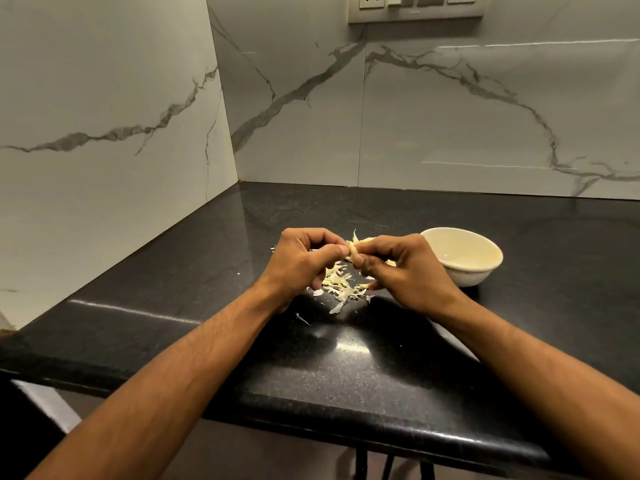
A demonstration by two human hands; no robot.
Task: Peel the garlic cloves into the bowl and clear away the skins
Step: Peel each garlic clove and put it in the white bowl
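You are facing a corner of pale marble-patterned wall (450, 116) with grey veins, with a switch and socket panel (415, 6) at the top of it. Below it runs the black speckled counter (346, 375), glossy, with its rounded front edge close to you. Your two bare forearms reach across it and meet near the middle. To the right of your hands stands a cream bowl (462, 256), upright on the counter, just beside your right hand (405, 271); what lies inside it cannot be made out. Your left hand (304, 261) and right hand are raised a little above the counter, knuckles up, and their fingers are curled narrow, both pinching the same garlic clove (355, 249) between them, the left thumb and forefinger at one end and the right thumb at the other. A strip of papery skin sticks up from the clove. Under and between your hands lies a loose pile of skins (341, 285) on the counter, pale shreds, with a few small flakes scattered just left of and nearer to you than the pile.
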